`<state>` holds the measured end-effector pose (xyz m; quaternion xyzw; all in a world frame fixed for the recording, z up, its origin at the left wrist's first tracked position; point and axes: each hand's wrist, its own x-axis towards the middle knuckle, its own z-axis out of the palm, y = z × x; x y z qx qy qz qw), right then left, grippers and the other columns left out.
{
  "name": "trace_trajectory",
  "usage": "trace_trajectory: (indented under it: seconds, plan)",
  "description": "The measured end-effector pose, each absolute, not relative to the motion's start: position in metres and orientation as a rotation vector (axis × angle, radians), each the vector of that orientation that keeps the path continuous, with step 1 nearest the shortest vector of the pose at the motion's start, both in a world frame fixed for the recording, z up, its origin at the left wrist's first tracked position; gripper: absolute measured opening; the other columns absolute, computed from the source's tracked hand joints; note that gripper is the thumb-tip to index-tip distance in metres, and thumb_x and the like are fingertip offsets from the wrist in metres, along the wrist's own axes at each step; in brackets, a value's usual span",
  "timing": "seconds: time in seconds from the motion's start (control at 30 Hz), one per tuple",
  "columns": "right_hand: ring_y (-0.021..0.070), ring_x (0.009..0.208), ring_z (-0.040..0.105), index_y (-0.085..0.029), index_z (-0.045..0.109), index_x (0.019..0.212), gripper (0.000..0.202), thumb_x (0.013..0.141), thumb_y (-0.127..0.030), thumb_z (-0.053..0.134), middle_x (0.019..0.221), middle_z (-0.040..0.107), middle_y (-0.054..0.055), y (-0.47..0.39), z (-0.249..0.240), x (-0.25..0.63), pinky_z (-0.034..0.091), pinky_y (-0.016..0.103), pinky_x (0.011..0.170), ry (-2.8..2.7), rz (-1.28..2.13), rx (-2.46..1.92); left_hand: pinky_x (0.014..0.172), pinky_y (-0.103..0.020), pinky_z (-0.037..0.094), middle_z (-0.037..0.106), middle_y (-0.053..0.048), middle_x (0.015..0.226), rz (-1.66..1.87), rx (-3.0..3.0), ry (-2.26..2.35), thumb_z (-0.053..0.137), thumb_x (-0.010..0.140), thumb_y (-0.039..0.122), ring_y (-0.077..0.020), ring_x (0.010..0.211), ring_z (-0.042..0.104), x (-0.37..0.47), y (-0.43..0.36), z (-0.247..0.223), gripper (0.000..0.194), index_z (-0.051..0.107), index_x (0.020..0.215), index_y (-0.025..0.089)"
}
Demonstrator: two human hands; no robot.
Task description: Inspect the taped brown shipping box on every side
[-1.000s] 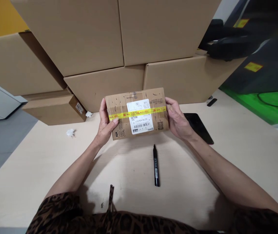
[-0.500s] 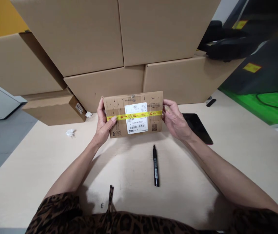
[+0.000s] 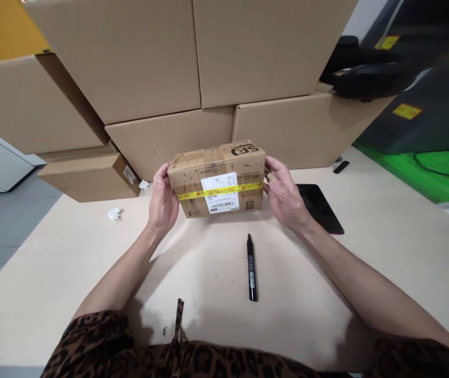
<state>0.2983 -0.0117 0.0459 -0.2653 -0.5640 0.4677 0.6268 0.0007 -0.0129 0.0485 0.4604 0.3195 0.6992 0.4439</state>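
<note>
A small brown cardboard box is held between my two hands over the middle of the table. Its front face bears a white label and a yellow tape strip; part of its top, with black print, also shows. My left hand grips the left end, and my right hand grips the right end, some fingers hidden behind the box. Nearer to me, a black marker pen lies on the table. Just past my right hand is a flat black device, partly covered by that hand.
Large cardboard boxes are stacked along the back of the table. A smaller carton stands at the left, near crumpled white scraps. At the right back lies a small black object.
The box has tipped so that its top now shows. My left thumb has moved off the front face to the left end. My right hand has moved very little.
</note>
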Motion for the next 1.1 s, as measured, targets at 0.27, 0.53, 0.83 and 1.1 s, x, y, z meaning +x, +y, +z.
trace_trajectory:
  seconds: [0.27,0.53,0.83,1.1]
  plan:
    - [0.0328,0.158,0.054,-0.045,0.064,0.154,0.065,0.096,-0.070,0.076,0.164,0.065,-0.001,-0.011,0.031,0.303,0.035,0.060,0.139,-1.381,0.945,-0.613,0.138,-0.049,0.043,0.077,-0.009,0.150,1.636,1.126,0.860,0.088,0.088,0.068,-0.0324,0.163,0.053,0.004,-0.010,0.043,0.056,0.080,0.125,0.026]
    - [0.0348,0.160,0.053,-0.043,0.069,0.146,0.062,0.092,-0.072,0.077,0.162,0.068,0.000,-0.009,0.034,0.298,0.033,0.062,0.140,-1.272,0.957,-0.642,0.132,-0.071,0.038,0.038,0.003,0.186,1.453,1.056,0.902,0.095,0.083,0.058,-0.0436,0.172,0.033,0.006,-0.022,0.047,0.080,0.062,0.155,0.052]
    - [0.0339,0.151,0.060,-0.042,0.072,0.137,0.057,0.087,-0.068,0.082,0.150,0.074,0.001,-0.009,0.039,0.299,0.047,0.063,0.129,-1.107,0.992,-0.712,0.142,-0.063,0.027,0.039,0.000,0.184,1.522,1.424,0.770,0.089,0.093,0.054,-0.0368,0.174,0.029,0.007,-0.017,0.031,0.076,0.055,0.161,0.051]
    - [0.0284,0.105,0.076,-0.034,0.077,0.098,0.042,0.078,-0.071,0.087,0.105,0.082,0.001,0.014,0.031,0.315,0.069,0.049,0.090,-0.677,1.156,-0.872,0.144,-0.064,0.021,0.034,-0.003,0.188,1.544,1.928,0.691,0.074,0.106,0.044,-0.0332,0.177,0.026,0.016,-0.026,0.016,0.069,0.047,0.169,0.049]
